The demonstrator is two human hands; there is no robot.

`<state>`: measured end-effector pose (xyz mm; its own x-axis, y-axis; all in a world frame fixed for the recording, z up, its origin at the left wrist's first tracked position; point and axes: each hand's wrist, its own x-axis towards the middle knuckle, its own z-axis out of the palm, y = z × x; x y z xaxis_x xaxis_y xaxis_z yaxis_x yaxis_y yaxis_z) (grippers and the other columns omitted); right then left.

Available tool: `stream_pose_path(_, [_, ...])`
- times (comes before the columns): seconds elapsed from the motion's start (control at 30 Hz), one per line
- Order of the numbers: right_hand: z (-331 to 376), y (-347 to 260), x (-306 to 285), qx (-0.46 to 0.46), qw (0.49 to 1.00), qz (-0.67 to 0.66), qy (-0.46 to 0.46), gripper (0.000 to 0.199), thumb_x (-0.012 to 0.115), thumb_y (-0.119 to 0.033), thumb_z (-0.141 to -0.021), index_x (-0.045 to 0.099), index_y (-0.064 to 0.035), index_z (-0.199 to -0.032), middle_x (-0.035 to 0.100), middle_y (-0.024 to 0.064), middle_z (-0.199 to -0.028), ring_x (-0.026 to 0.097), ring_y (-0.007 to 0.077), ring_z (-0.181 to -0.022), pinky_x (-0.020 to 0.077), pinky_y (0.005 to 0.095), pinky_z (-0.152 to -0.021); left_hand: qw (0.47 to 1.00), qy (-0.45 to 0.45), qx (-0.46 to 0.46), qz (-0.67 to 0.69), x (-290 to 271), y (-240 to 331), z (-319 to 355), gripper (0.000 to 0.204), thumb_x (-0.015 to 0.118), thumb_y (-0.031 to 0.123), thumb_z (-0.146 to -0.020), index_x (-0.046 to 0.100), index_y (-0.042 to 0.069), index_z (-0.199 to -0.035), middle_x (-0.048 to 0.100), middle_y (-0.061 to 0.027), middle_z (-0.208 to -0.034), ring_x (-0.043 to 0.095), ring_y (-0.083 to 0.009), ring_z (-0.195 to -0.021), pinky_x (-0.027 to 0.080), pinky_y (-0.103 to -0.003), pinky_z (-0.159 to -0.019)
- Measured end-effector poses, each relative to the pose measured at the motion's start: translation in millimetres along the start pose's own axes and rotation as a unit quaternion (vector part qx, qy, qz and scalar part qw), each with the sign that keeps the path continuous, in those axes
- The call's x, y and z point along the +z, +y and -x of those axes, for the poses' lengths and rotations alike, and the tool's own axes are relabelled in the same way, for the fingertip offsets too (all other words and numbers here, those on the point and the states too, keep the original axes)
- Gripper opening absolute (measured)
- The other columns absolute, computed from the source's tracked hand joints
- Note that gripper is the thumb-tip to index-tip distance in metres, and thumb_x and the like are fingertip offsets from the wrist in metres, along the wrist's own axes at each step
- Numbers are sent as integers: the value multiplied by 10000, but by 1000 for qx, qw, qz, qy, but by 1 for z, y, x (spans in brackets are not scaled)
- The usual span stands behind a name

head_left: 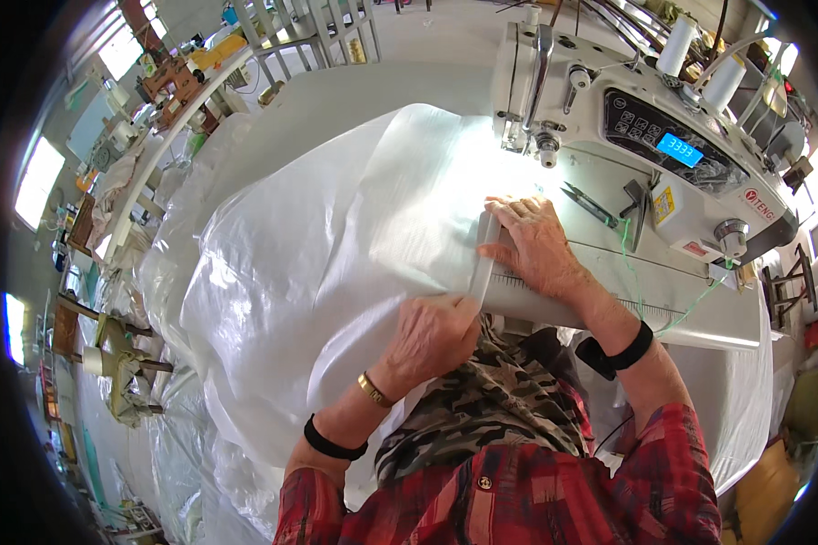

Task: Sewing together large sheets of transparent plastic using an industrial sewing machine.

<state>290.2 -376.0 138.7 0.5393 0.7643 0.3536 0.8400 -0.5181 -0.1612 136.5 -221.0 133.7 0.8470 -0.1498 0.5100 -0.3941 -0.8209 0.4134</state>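
A large glossy white sheet [291,236] spreads over the sewing table, with a narrow folded hem [484,263] along its right edge. My left hand [432,336] is closed on the lower end of that hem, at the table's front edge. Higher up, my right hand [538,247] holds the hem with its thumb across it and its fingers bent over the sheet, just below the lit needle area. The white sewing machine [627,118] stands right above this hand; glare hides its needle and presser foot.
Dark thread snips [591,204] lie on the table right of my right hand, beside loose green thread [625,250]. A ruler scale [623,302] runs along the table's front edge. Thread cones [678,45] stand on the machine. Crumpled clear plastic [177,436] hangs at left; a grey chair [309,32] stands behind.
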Motion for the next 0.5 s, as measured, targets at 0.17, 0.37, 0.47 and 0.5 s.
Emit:
stream_pose_path(0.17, [0, 1, 6, 13, 1000, 2, 4, 579, 525, -458, -932, 543, 15, -1266, 592, 153, -1273, 530, 274, -1199, 341, 441, -1026, 998, -59, -26, -23, 9, -11, -46, 77, 556, 74, -770, 548, 26, -711, 552, -167, -606, 571, -375, -569, 445, -451, -528])
stream_pose_path(0.37, [2, 9, 8, 34, 997, -53, 33, 405, 556, -187, -903, 543, 23, -1248, 630, 172, -1115, 580, 278, -1103, 377, 418, -989, 992, -87, -39, -81, 26, -31, -102, 133, 567, 103, -781, 602, 12, -691, 607, -211, -652, 610, -406, -637, 483, -487, -638])
stream_pose_path(0.47, [3, 12, 10, 70, 991, -99, 52, 464, 586, -131, -866, 494, 22, -1294, 626, 174, -1114, 581, 285, -1098, 369, 429, -1002, 991, -61, -85, -79, 36, -36, -125, 130, 618, 137, -786, 669, 17, -773, 645, -223, -710, 658, -394, -735, 518, -462, -736])
stream_pose_path(0.5, [2, 16, 15, 81, 989, -107, 61, 521, 611, -109, -847, 457, 19, -1328, 622, 176, -1133, 580, 287, -1104, 362, 444, -1012, 993, -38, -84, -76, 40, -39, -129, 129, 638, 147, -789, 688, 28, -795, 654, -218, -711, 671, -385, -759, 529, -451, -759])
